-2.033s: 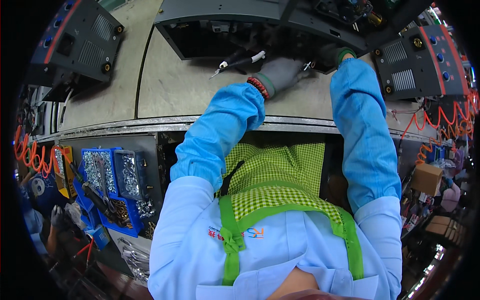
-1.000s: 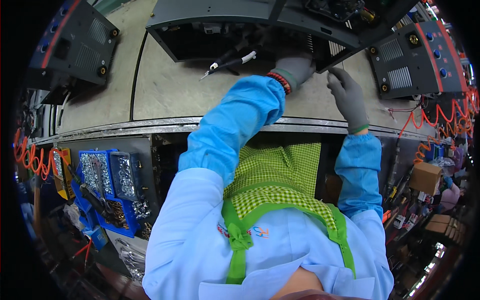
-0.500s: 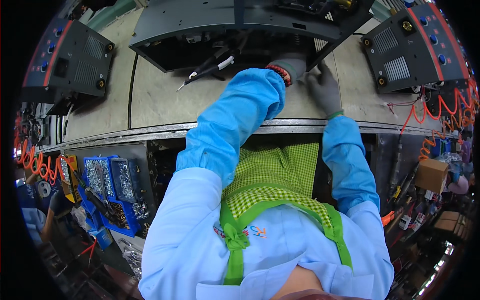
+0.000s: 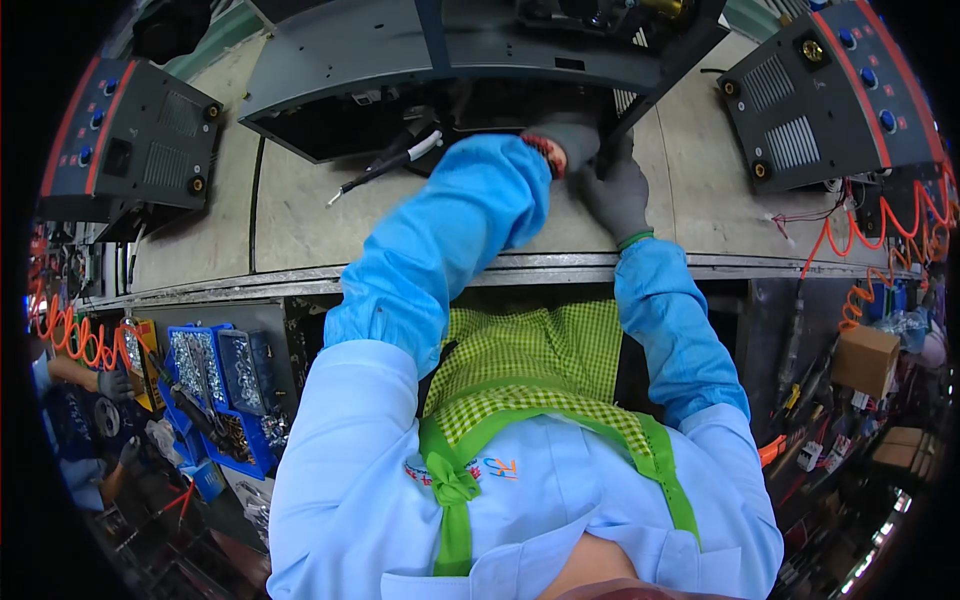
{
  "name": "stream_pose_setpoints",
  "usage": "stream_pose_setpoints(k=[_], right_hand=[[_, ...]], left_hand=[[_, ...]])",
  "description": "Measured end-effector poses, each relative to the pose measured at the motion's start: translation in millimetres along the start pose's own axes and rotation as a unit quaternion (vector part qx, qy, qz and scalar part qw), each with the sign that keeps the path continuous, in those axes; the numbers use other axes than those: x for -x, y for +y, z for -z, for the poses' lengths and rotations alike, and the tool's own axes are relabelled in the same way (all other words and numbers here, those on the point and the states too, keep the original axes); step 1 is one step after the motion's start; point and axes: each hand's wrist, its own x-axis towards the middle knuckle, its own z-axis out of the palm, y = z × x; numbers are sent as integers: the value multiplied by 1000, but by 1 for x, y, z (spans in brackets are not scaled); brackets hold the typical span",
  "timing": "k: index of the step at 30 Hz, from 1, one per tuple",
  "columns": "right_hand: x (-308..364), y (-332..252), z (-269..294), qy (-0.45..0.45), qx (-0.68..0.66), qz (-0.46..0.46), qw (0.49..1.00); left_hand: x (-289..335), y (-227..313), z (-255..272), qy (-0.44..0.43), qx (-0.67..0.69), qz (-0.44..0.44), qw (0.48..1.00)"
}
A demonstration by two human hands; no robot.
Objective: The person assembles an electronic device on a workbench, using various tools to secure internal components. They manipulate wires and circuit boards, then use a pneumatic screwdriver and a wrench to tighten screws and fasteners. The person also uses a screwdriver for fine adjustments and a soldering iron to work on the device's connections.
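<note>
A dark grey metal housing (image 4: 335, 45) stands at the far side of the bench with its open underside facing me. My left hand (image 4: 568, 138), in a grey glove with a red bead bracelet at the wrist, reaches into that opening; its fingers are hidden. Beside it, my right hand (image 4: 614, 192), also gloved in grey, is at the housing's lower right corner. Its thumb is spread from the fingers, which point up along the edge, and nothing shows in its grasp. A black cable with a white sleeve (image 4: 424, 146) and a bare metal end hangs out of the opening to the left.
Similar machines with blue knobs stand left (image 4: 130, 130) and right (image 4: 800, 100). Blue bins (image 4: 232, 412) of small metal parts sit below the bench at left, near a co-worker's gloved hand (image 4: 115, 385). Orange coiled hoses (image 4: 75, 340) hang at both sides. At right is a cardboard box (image 4: 864, 358).
My right hand has moved left and its fingers are up against the housing corner. My left hand remains in the opening. The view has shifted slightly. A co-worker's hands have moved at left.
</note>
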Motion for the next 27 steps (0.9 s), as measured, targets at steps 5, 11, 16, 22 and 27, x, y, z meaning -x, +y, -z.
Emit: stream_pose_setpoints(k=[5,11,16,22,27], right_hand=[[-5,0,-2,8,15,-15,1000],[-2,-10,6,1,-8,-1,1000],[-2,-2,0,29,7,-1,1000],[-2,-7,2,11,0,10,1000],[-4,-1,0,23,-17,3,1000]], left_hand=[[16,11,-7,107,42,49,992],[5,-29,4,-25,149,-45,987],[5,-26,14,98,116,-114,982],[-16,-51,-29,191,14,-128,973],[2,-30,-14,49,114,37,992]])
